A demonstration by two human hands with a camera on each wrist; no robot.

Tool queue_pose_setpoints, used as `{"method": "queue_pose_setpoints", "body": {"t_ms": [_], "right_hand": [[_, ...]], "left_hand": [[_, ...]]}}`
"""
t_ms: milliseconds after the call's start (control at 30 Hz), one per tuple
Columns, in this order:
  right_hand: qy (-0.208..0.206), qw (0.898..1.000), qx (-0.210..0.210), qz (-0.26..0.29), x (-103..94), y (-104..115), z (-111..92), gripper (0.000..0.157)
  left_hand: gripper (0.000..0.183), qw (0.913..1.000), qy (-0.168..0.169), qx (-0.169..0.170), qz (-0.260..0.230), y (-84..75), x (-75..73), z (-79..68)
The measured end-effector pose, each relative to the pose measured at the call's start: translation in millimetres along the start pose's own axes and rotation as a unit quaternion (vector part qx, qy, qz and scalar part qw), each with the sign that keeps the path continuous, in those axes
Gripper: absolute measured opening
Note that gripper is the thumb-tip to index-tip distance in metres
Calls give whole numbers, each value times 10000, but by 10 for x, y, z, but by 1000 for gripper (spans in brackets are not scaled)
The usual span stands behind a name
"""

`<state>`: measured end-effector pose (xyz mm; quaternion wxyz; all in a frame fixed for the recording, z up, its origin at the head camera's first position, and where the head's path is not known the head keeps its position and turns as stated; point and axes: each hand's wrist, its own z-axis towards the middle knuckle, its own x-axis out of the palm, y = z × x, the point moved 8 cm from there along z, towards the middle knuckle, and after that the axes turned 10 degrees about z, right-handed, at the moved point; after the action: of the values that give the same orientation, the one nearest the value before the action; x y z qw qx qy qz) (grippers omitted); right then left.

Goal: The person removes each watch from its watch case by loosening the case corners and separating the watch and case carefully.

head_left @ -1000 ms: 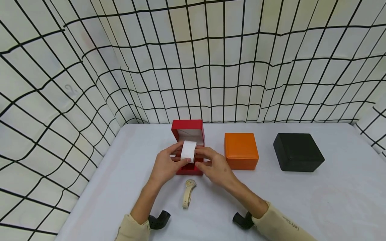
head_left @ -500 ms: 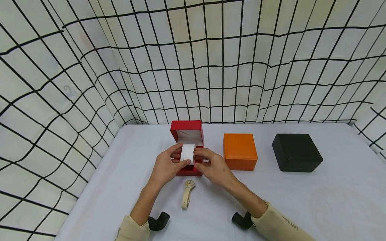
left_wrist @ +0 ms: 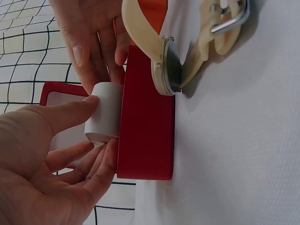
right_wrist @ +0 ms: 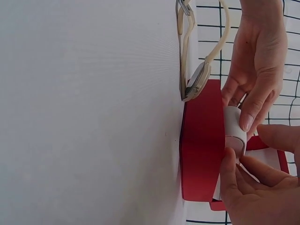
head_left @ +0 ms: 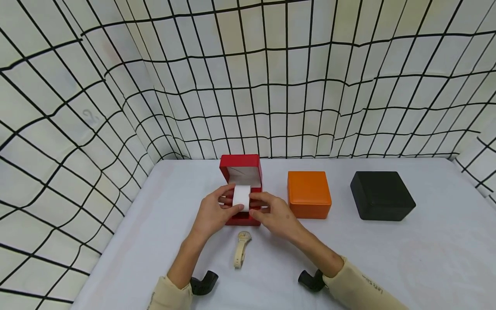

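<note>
A white watch cushion point(head_left: 242, 196) sits partly inside an open red box point(head_left: 243, 220). My left hand point(head_left: 211, 212) holds it, thumb on its near face and fingers at its left end. At the right end, my right hand point(head_left: 278, 215) reaches in with fairly straight fingers, the fingertips against or very near the cushion. In the right wrist view, the thumb of that hand point(right_wrist: 262, 192) lies by the box edge. A cream-strapped watch point(head_left: 241, 249) lies in front of the box; its buckle point(left_wrist: 230, 21) shows in the left wrist view.
To the right stand a closed orange box point(head_left: 309, 191) and a closed black box point(head_left: 381, 196). A white cloth point(head_left: 434, 258) covers the table. Black-lined netting point(head_left: 286, 82) rises behind and at the left. Black wrist-worn devices point(head_left: 204, 283) show below the hands.
The white cushion has moved slightly down and sits lower in the red box, less tilted. Both hands have moved only a little with it. The watch and other boxes have stayed in place.
</note>
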<state>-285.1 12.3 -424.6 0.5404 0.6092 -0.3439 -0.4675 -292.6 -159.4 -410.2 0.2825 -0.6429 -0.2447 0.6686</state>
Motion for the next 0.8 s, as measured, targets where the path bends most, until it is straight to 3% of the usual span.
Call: {"method": "queue_pose_setpoints", "body": {"t_ms": [800], "right_hand": [[68, 9999, -115, -5, 35, -21, 9, 46]], "left_hand": [[64, 9996, -204, -75, 185, 7, 15, 2]]}}
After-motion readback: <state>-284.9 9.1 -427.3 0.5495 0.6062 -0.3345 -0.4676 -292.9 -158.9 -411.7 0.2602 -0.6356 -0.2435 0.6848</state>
